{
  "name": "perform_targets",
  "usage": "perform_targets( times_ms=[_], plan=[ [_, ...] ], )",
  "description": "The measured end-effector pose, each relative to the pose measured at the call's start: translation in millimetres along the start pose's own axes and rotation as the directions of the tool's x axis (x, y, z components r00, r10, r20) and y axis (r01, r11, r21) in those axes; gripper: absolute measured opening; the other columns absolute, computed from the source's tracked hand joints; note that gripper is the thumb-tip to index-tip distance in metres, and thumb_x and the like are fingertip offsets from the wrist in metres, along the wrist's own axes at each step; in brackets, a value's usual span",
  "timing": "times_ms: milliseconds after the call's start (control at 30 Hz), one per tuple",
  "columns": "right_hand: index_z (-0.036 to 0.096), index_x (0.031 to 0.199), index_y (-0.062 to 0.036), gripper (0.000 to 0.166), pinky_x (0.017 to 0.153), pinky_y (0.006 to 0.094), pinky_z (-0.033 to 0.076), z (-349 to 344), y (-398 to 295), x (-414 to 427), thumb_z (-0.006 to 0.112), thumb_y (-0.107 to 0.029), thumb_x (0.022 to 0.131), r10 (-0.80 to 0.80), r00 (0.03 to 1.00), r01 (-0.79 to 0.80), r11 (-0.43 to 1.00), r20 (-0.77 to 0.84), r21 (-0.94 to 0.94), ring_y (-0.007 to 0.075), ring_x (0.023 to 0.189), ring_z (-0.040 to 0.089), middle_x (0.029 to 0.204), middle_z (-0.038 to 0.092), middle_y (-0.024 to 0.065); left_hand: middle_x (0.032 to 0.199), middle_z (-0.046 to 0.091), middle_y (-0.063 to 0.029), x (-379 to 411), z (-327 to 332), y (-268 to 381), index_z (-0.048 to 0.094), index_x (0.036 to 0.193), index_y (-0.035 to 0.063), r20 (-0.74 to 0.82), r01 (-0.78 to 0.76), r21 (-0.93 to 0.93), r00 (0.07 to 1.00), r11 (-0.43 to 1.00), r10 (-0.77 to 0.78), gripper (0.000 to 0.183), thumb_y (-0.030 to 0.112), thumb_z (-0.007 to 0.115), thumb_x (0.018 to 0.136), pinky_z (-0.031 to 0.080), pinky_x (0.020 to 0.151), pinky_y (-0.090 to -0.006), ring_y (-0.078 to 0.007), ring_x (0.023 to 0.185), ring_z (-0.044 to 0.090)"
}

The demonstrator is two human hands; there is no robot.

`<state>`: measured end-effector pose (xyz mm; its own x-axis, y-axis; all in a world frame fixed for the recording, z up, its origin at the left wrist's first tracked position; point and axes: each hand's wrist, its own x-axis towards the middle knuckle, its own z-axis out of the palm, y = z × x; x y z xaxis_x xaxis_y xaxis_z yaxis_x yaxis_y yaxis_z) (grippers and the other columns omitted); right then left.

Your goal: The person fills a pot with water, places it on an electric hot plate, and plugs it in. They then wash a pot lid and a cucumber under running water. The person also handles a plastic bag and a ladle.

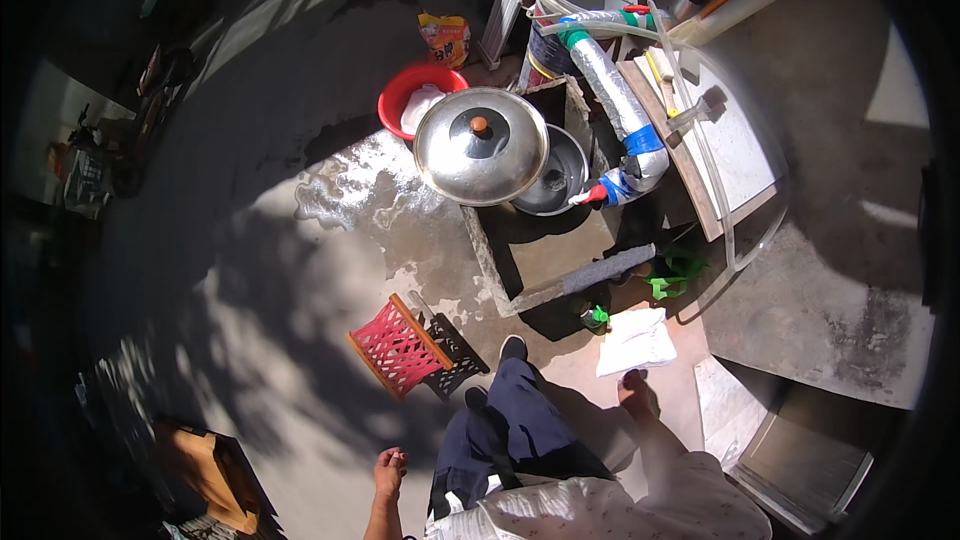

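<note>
My left hand [389, 471] hangs beside my left leg, its fingers loosely bent with nothing seen in them. My right hand [637, 394], partly in shade, is just below a folded white cloth [637, 341] on the ground, and appears to hold nothing. Ahead of my feet stands a low concrete sink [491, 259]. A domed metal wok lid [450, 165] with an orange-brown knob covers part of a grey basin [574, 157] at the sink's far end. A foil-wrapped pipe [611, 82] leads to a tap with a red handle [596, 193] over the sink.
A low stool with a red woven seat [397, 345] stands left of my feet. Beyond the lid is a red basin [388, 106] with a white cloth. Brushes [664, 82] lie on a board right of the sink. Wet concrete [367, 180] glistens on the left; a cardboard box [202, 472] sits lower left.
</note>
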<state>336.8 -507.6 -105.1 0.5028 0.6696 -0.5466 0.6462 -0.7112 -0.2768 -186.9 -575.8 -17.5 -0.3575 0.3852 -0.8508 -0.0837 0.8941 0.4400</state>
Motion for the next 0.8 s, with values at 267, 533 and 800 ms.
perform_targets(
  times_ms=[267,533,800],
  plan=[
    [0.055,0.076,-0.0069,0.005,0.056,0.0259,0.042,-10,-123,42,0.059,-0.009,0.073,-0.222,0.973,0.162,0.856,0.067,0.49,0.0122,0.059,0.053,0.062,0.055,0.0029,0.083,0.059,-0.0002,7,53,104,0.054,0.101,0.0057,0.18,-0.176,0.209,0.974,0.962,0.139,0.018,0.016,0.048,0.086,0.042,0.06,-0.0217,-0.009,0.072,0.055],
    [0.046,0.102,-0.0026,0.028,0.057,0.0267,0.043,-14,-172,40,0.058,-0.014,0.079,-0.149,0.987,0.156,0.811,-0.059,0.565,0.0131,0.057,0.052,0.064,0.054,0.0048,0.087,0.061,-0.0026,85,44,182,0.054,0.102,0.0078,0.133,-0.103,0.195,0.988,0.976,0.077,0.023,0.024,0.051,0.085,0.044,0.06,-0.028,-0.0122,0.073,0.057],
    [0.023,0.128,-0.0033,0.063,0.066,0.0358,0.045,-60,-296,113,0.058,-0.018,0.078,-0.004,0.935,0.231,0.768,-0.356,0.598,0.0236,0.071,0.057,0.086,0.056,0.0115,0.139,0.019,-0.0157,271,152,360,0.012,0.136,0.0084,0.332,-0.089,-0.019,0.939,0.996,0.09,0.071,0.052,0.035,0.085,0.021,0.099,-0.0495,-0.0343,0.125,0.024]
  ],
)
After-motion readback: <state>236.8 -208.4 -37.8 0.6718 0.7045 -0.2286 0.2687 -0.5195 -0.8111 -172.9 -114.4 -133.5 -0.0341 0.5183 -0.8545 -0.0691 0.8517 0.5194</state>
